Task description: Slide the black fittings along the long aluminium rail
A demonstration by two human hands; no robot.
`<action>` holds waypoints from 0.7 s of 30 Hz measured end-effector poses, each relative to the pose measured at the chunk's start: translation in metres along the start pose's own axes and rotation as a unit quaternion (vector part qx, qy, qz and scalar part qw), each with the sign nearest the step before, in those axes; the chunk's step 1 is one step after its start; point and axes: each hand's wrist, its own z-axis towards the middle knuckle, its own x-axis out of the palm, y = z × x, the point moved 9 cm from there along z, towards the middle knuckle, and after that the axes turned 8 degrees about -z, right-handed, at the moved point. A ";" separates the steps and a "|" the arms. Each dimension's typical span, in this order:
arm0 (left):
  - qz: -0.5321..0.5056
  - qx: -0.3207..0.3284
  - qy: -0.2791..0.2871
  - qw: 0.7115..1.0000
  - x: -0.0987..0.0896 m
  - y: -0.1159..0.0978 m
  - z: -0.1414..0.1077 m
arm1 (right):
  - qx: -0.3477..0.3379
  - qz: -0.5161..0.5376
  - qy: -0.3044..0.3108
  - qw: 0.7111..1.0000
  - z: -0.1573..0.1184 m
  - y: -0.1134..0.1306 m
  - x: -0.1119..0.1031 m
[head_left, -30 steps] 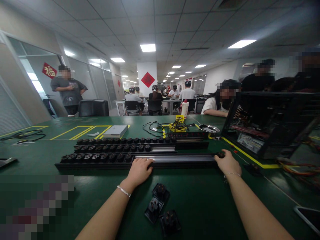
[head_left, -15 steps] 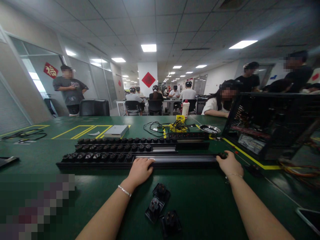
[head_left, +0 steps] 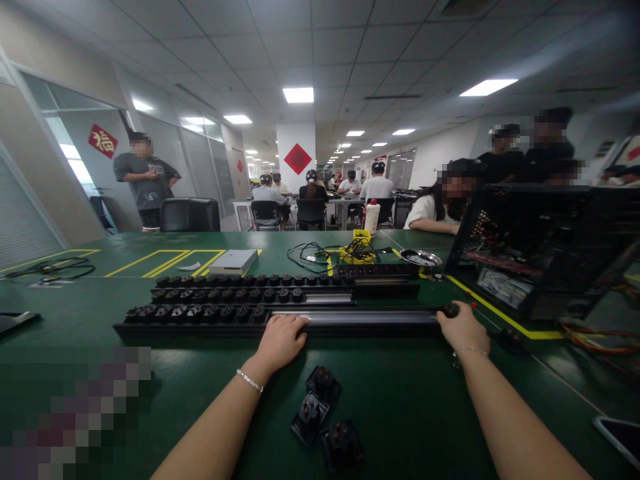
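Note:
A long black power strip rail (head_left: 370, 323) lies across the table before me, its left half filled with a row of black socket modules (head_left: 194, 313) and its right half showing a bare metallic channel. My left hand (head_left: 285, 339) grips the rail near its middle, fingers over the top and thumb at the near side. At the rail's right end, my right hand (head_left: 465, 330) pinches a small black socket module (head_left: 451, 311); the fingers partly cover it. Nearer to me, between my forearms, lie three loose socket modules (head_left: 309, 415) with metal contacts upward.
Behind the rail are two similar rails (head_left: 327, 299), a tangle of black cables (head_left: 360, 251), a yellow bin (head_left: 361, 235), a metal dish (head_left: 421, 258) and a bottle (head_left: 371, 218). An open computer case (head_left: 530, 253) stands right. A grey box (head_left: 233, 262) lies back left.
My right hand has shifted slightly right with the socket module, to just past the rail's end. My left hand stays in place. A background person at the right has moved left.

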 end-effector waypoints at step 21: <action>0.002 0.006 0.002 1.000 -0.001 -0.001 -0.001 | -0.012 0.027 -0.052 0.998 0.020 -0.017 0.002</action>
